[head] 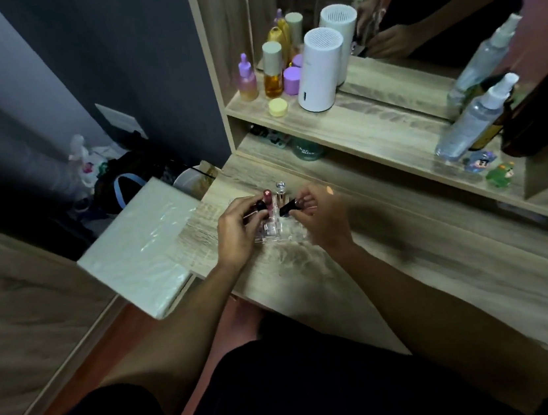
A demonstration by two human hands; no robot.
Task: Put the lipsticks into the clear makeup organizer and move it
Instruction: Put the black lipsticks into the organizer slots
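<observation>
Lipsticks pinched, one in each hand point(233, 227) point(322, 215), above the organizer point(279, 232).

Lipsticks and a clear organizer on the wooden surface

The clear organizer point(277, 229) sits on the wooden surface point(410, 259), its see-through walls hard to trace. A pink lipstick point(268, 198) stands upright in one slot, and a clear-capped tube point(280, 191) stands upright just beside it, farther back. A black lipstick point(289, 206) lies tilted above the organizer, pinched in the right hand point(322, 215). A second dark lipstick point(260, 206) is gripped in the left hand point(235, 227), touching the pink one.
</observation>
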